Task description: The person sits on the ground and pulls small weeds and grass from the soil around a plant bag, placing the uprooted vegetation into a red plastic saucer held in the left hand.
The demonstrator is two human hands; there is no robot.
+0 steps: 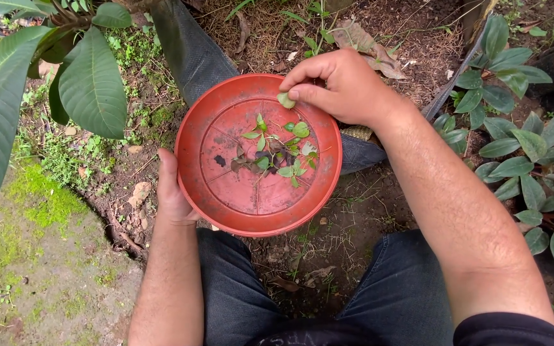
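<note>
My left hand (pixel 169 192) grips the left rim of a round red-brown plastic saucer (pixel 226 198) and holds it level above the soil. A small heap of green leaves and dark plant bits (pixel 276 154) lies in its middle. Over the saucer's far rim, my right hand (pixel 341 86) pinches one small green leaf (pixel 286 100) between thumb and forefinger.
Large-leaved plant (pixel 78 83) at the upper left. Small green-leaved plants (pixel 527 147) along the right. A black grow bag (pixel 190 48) with dry grass and soil lies behind the saucer. Mossy ground (pixel 40 205) at the left; my knees in dark jeans (pixel 238 295) below.
</note>
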